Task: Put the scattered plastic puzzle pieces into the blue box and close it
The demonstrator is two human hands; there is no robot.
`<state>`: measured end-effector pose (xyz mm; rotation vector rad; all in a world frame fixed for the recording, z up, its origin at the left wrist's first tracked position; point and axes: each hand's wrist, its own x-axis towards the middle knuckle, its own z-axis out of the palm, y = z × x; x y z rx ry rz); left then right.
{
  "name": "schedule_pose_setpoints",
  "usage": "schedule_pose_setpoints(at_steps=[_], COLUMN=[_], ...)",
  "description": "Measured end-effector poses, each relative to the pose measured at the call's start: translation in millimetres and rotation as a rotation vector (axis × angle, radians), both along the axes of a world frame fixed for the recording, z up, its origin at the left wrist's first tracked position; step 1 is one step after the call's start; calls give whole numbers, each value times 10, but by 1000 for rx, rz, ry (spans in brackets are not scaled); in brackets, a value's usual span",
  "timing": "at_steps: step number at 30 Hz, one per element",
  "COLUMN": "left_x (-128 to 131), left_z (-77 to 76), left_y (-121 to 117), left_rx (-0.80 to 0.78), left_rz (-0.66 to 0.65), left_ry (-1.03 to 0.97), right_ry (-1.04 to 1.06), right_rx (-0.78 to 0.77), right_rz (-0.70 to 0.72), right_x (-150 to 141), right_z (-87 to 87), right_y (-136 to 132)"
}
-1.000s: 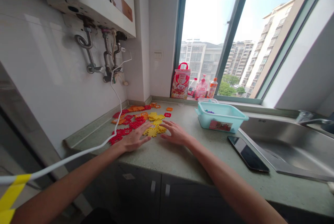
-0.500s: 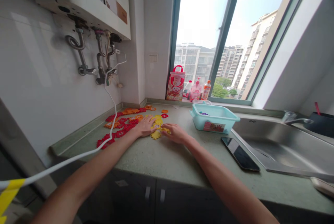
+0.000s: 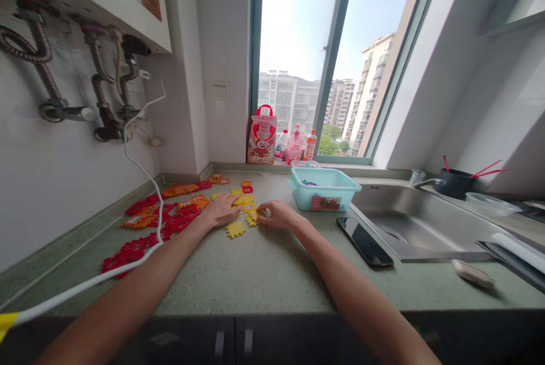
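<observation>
**Both hands down among the yellow pieces**

Centre of the frame, and both hands are on the tabletop (image 3: 272, 274). The left hand (image 3: 221, 212) lies flat, fingers spread and loose, resting on the near edge of the yellow pieces (image 3: 243, 201). It grips nothing that I can see. The right hand (image 3: 279, 214) sits just to the right of it, fingers curled in, fingertips pinched on a yellow piece (image 3: 254, 218) at the cluster's right edge. Whether that piece is off the surface, I cannot tell.

One loose yellow piece (image 3: 235, 229) lies alone just below the gap between the two hands, toward the bottom of the frame, touching neither. The left hand looks a shade nearer to it.

Spread leftward from the hands, the red pieces (image 3: 147, 234) and orange pieces (image 3: 179, 190) run in a band toward the lower left, along the wall. A white cable (image 3: 140, 169) drapes across them.

Right of the hands, well apart, stands the teal tub (image 3: 323, 188), with a phone (image 3: 364, 234) lying beside the sink (image 3: 409, 223).
</observation>
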<state>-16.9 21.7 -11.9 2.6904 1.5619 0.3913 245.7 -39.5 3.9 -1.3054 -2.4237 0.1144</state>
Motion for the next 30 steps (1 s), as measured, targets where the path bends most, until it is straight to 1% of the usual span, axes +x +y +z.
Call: schedule_pose_setpoints(at_steps=[4,7,10,12,14,16,18,20,22,25,28,30], left_x=[86,92,50,17,-4,-6,5,18,19,-4,-38,-51], left_z=[17,82,167,196,186,148,107,82,78,94,117,128], left_y=[-157,-280,-318,-266,-163,-45,46,88,87,50,17,1], left_rx=[-6,-31,-2,46,58,-5,-104,-163,-170,-94,50,115], left_rz=[-79,-141,-113,-75,-69,-90,-98,-86,-72,-71,-112,-146], left_ry=[-25,-50,-63,-82,-90,-54,5,44,50,21,-4,-22], right_ry=[20,13,5,8,-1,-26,-54,-56,-28,1,-29,-34], right_rx=[-36,-61,-110,-145,-163,-158,-143,-117,-98,-121,-154,-168], right_rz=[19,39,9,-18,-30,-18,-2,-10,-30,-25,10,29], right_x=[98,157,203,223,229,225,215,201,179,133,98,93], right_z=[66,111,152,171,180,182,183,183,180,163,153,160], right_y=[-12,-22,-35,-41,-40,-34,-30,-33,-43,-57,-62,-68])
